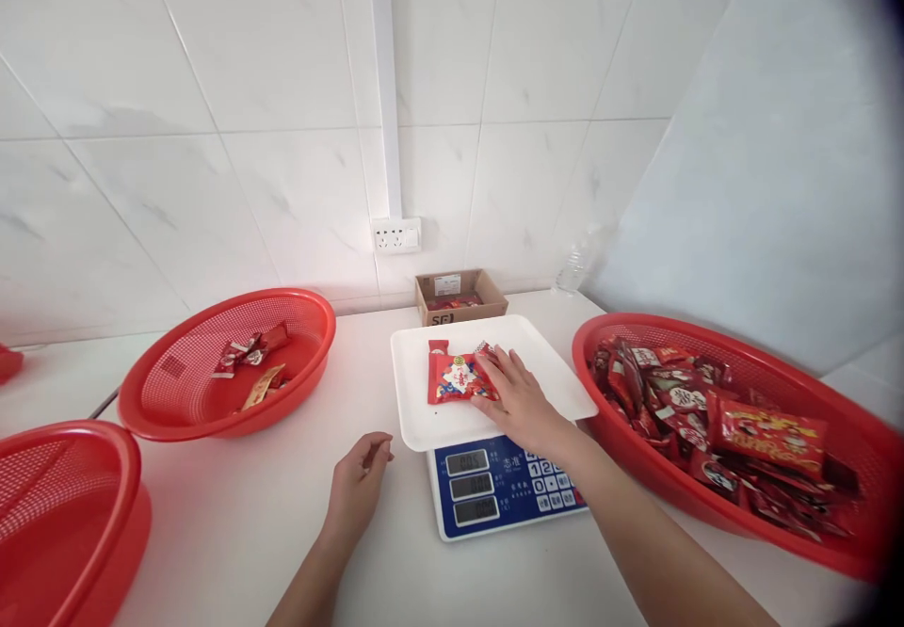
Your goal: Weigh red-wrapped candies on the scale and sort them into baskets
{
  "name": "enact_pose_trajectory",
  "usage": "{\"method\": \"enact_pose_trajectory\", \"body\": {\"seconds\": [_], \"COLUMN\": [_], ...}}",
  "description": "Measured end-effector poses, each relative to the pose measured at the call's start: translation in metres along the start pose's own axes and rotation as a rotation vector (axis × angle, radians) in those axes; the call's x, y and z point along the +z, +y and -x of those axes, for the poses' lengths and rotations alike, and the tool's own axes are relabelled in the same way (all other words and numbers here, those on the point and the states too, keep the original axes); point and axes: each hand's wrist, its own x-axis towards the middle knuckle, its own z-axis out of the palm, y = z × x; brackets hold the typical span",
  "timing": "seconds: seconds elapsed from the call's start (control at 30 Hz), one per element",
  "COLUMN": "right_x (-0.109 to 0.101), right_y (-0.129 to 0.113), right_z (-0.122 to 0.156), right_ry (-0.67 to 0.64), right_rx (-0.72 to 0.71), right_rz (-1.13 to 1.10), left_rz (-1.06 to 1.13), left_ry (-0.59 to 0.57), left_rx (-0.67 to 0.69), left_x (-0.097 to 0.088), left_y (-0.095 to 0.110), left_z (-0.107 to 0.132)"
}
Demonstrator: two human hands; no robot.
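Note:
On the white weighing tray of a digital scale lies a red snack packet with a white and blue print. My right hand reaches over its right edge, fingers spread and touching it. Small red packets peek out behind it, one at the upper left and one partly under my fingers. My left hand hovers or rests at the table left of the scale, fingers curled in, with nothing seen in them. Below the tray, the blue scale panel carries three small displays and a keypad, partly covered by my right forearm.
A red basket piled with red snack packets stands at the right. A red basket at the left holds several packets; another red basket is cut off nearer. A cardboard box and clear plastic bottle stand by the wall.

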Motion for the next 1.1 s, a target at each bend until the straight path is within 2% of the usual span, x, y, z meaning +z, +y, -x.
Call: {"method": "enact_pose_trajectory", "body": {"seconds": [0.13,0.33,0.47,0.67,0.77,0.87,0.97,1.03,1.1], "right_x": [0.001,-0.006,-0.013,-0.021,-0.028,-0.034,-0.039,-0.041,-0.042], "right_y": [-0.017,-0.041,-0.04,-0.023,-0.01,0.012,0.043,0.066,0.085], "right_z": [-0.022,-0.046,-0.054,-0.046,-0.028,0.005,0.051,0.083,0.109], "right_ry": [-0.026,-0.117,-0.147,-0.075,0.076,0.371,0.589,0.595,0.512], "right_rx": [-0.039,-0.178,-0.228,-0.233,-0.213,-0.175,-0.018,0.148,0.327], "right_rz": [0.025,0.118,0.065,0.058,-0.017,-0.17,-0.179,-0.124,-0.051], "left_rz": [-0.003,-0.002,0.0,-0.009,-0.005,-0.007,-0.015,-0.023,-0.032], "left_ry": [-0.011,-0.028,-0.043,-0.051,-0.046,-0.034,-0.018,-0.009,-0.006], "left_rx": [0.012,0.01,0.005,0.019,0.016,0.017,0.018,0.02,0.03], "left_x": [0.0,0.001,0.001,0.001,0.001,0.001,0.001,0.001,0.002], "left_y": [0.0,-0.001,0.001,0.001,0.001,0.002,0.002,0.001,0.0], "left_z": [0.0,0.001,0.001,0.001,0.001,0.001,0.001,0.001,0.001]}}
